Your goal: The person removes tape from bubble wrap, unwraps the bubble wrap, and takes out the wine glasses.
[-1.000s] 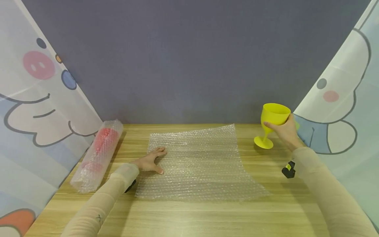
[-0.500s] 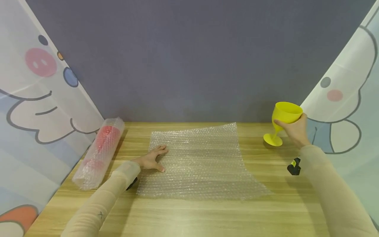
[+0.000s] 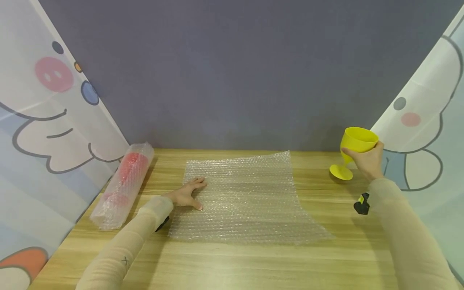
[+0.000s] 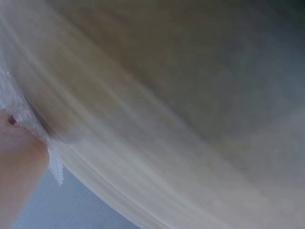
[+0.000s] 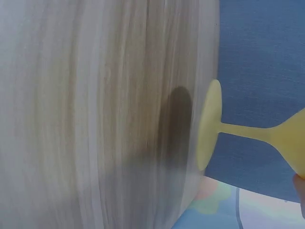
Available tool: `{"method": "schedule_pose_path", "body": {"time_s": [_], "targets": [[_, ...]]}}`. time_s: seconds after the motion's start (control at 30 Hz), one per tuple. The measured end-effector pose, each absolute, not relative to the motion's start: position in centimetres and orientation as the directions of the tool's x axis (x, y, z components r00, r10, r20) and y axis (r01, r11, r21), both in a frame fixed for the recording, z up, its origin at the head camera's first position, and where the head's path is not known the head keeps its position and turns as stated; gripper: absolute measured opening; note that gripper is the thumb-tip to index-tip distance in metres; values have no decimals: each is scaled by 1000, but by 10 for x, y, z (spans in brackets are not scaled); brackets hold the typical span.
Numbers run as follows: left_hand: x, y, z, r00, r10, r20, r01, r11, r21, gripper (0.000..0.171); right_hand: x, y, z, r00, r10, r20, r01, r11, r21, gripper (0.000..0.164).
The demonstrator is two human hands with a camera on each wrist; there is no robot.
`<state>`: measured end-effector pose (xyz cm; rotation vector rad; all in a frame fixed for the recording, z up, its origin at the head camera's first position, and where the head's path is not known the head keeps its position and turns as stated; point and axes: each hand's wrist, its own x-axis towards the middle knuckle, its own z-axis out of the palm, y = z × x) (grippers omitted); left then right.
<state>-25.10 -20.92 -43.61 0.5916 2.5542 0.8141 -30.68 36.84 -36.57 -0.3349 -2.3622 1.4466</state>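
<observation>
On the right, my right hand (image 3: 369,161) grips a yellow plastic goblet (image 3: 357,141) round its bowl, with the thumb on the near side. The goblet leans slightly, rim up, and its round foot (image 5: 209,126) is close over the wooden table beside its shadow in the right wrist view. My left hand (image 3: 186,194) rests with spread fingers on the left edge of a flat sheet of bubble wrap (image 3: 243,201). Part of that hand (image 4: 21,162) and a strip of the wrap (image 4: 28,114) show at the left of the left wrist view.
A bubble-wrapped roll (image 3: 123,187) with something red inside lies at the table's left edge. A grey panel (image 3: 232,76) stands behind the wooden table (image 3: 235,266). Cartoon-printed curtains (image 3: 409,121) flank both sides. A small black device (image 3: 361,204) hangs below the right sleeve.
My right hand has carried the goblet further to the right, away from the bubble wrap. The left hand stays on the sheet. The head view has shifted slightly.
</observation>
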Motion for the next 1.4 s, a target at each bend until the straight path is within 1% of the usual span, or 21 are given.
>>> {"method": "schedule_pose_path", "body": {"time_s": [0.13, 0.27, 0.53, 0.7, 0.93, 1.17, 1.4], "targets": [[-252, -209, -437, -835, 498, -234, 277, 748, 603, 95, -308, 366, -367, -906, 390, 164, 17, 421, -907, 93], [-253, -210, -437, -837, 496, -229, 282, 751, 597, 95, -310, 365, -369, -895, 424, 139, 55, 413, -909, 97], [-256, -209, -438, -835, 499, -233, 268, 738, 620, 96, -308, 373, -372, -874, 470, 126, 79, 392, -917, 94], [-255, -209, -439, -836, 499, -229, 275, 741, 612, 96, -308, 377, -371, -870, 478, 121, 99, 410, -907, 96], [-254, -209, -439, -835, 502, -224, 278, 737, 616, 96, -307, 379, -375, -871, 480, 104, 108, 395, -912, 96], [-254, -210, -441, -834, 504, -227, 279, 739, 614, 97, -310, 379, -381, -874, 470, 121, 100, 419, -903, 98], [-254, -210, -440, -825, 522, -215, 281, 711, 645, 95, -312, 377, -383, -874, 472, 113, 91, 387, -918, 95]]}}
